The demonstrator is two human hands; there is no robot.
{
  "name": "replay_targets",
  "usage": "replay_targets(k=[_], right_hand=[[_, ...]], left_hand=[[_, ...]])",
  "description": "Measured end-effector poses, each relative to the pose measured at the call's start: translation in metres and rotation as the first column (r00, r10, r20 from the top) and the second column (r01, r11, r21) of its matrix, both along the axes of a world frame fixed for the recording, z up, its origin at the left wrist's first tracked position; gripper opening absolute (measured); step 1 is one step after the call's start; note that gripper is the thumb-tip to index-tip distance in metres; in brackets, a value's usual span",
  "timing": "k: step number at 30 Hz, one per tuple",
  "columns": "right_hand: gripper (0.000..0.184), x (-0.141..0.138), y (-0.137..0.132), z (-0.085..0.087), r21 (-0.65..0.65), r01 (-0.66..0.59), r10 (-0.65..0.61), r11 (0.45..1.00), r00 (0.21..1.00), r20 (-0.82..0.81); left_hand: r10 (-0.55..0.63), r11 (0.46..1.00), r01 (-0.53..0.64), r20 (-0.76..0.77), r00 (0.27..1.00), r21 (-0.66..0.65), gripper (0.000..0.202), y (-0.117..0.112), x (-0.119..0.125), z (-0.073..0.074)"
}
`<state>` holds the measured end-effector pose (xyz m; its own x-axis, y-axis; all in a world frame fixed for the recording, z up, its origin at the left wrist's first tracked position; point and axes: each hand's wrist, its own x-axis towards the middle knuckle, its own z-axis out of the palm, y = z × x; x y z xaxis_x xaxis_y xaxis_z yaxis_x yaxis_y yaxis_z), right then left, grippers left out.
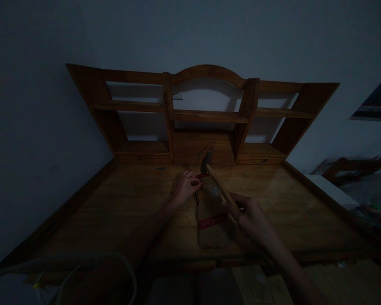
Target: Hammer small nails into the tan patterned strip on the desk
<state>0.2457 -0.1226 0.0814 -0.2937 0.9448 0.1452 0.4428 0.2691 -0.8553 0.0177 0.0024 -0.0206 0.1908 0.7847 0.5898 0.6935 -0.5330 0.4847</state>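
Observation:
On the wooden desk lies a plastic bag (212, 203) with a red printed band and brown, speckled contents. My left hand (187, 185) pinches at the bag's upper left edge, thumb and fingertips together. The fingers of my right hand (246, 209) wrap round the wooden handle of a sickle (220, 185), which slants up and left over the bag. Its dark blade stands past the bag's top end, near the hutch. In this dim light I cannot tell whether the blade touches the bag.
Behind the desktop (114, 212) rises a wooden hutch (206, 115) with shelves and small drawers. A wall socket (178, 95) shows through it. To the right are a white surface (328, 190) and a wooden chair back (355, 168). A pale looped cord (127, 264) hangs at the lower left.

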Motion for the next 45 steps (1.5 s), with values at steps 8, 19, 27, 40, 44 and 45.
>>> replay_targets(k=[8,19,27,40,44,45], right_hand=[[0.035,-0.003,0.003,-0.005,0.003,-0.001,0.001,1.000,1.000,-0.010],[0.034,-0.007,0.015,-0.016,0.030,-0.016,0.016,0.999,1.000,0.027],[0.036,-0.004,0.008,0.004,0.004,-0.012,0.013,1.000,0.999,-0.052],[0.048,0.065,-0.004,-0.062,-0.231,0.284,-0.327,0.931,0.928,-0.179],[0.049,0.067,-0.011,-0.075,-0.314,0.283,-0.369,0.906,0.892,-0.261],[0.048,0.066,-0.012,-0.076,-0.303,0.295,-0.377,0.906,0.888,-0.263]], left_hand=[[0.023,1.000,-0.023,-0.007,1.000,0.003,0.008,0.001,0.000,-0.002],[0.030,1.000,-0.030,-0.014,0.999,-0.003,0.008,0.000,-0.001,-0.001],[0.030,1.000,-0.030,0.004,1.000,-0.006,0.008,-0.003,-0.001,0.003],[0.201,0.972,-0.172,0.191,0.961,-0.158,0.017,0.006,-0.019,0.002],[0.145,0.944,-0.062,0.238,0.961,-0.324,0.009,0.017,-0.019,-0.014],[0.141,0.929,-0.029,0.282,0.949,-0.368,0.011,0.019,-0.018,-0.017]])
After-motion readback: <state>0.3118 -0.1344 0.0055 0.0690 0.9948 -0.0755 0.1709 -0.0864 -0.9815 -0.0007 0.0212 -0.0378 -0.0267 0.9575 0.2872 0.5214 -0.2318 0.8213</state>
